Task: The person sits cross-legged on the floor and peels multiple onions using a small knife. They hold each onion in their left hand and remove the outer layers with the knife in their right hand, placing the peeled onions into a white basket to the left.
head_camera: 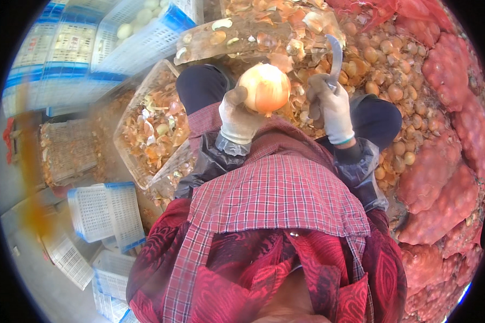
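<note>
A large onion with dry orange skin (266,89) is held up in my left hand (239,117), which wears a soiled white knit glove. Its pale end points away from me and the tuft at the other end faces my body. My right hand (332,103), gloved the same way, grips a short knife with a curved blade (335,58). The blade points up and away, apart from the onion. Both hands are above my checked apron (283,185), between my knees. Loose onion skins (299,97) lie beneath and beyond them.
A clear bin (129,161) of peelings stands left of my knee. A wooden board (226,40) strewn with skins lies ahead. Unpeeled onions (395,93) heap on the right, beside full red mesh sacks (444,72). White-and-blue crates (145,40), one holding peeled onions (125,30), stack at the far left.
</note>
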`<action>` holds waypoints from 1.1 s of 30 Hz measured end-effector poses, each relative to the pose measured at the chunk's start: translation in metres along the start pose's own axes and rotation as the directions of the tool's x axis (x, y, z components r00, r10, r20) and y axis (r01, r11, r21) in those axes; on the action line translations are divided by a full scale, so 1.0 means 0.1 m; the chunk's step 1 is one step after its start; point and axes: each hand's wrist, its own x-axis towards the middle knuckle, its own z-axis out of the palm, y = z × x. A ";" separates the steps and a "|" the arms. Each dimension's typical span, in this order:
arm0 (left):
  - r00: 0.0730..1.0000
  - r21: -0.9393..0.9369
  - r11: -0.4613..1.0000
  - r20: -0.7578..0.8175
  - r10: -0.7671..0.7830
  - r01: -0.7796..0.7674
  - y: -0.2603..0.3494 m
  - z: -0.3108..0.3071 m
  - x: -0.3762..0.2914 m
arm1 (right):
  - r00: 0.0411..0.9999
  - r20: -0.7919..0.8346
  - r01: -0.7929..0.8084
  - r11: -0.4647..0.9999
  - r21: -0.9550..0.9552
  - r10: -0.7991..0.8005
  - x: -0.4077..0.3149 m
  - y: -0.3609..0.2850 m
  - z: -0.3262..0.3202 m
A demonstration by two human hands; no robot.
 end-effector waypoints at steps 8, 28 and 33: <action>0.998 0.406 0.913 0.064 0.027 -0.051 -0.02 0.06 0.07 | 0.984 0.176 0.015 0.993 0.119 -0.036 -0.17 -0.03 0.07; 0.977 0.942 0.271 0.212 -0.032 -0.196 0.05 -0.19 0.14 | 0.861 0.508 0.426 0.514 -0.745 0.023 -0.24 -0.11 -0.23; 0.987 0.829 0.551 0.150 -0.054 -0.096 0.14 -0.11 0.15 | 0.865 0.502 0.426 0.504 -0.751 0.018 -0.23 -0.04 -0.24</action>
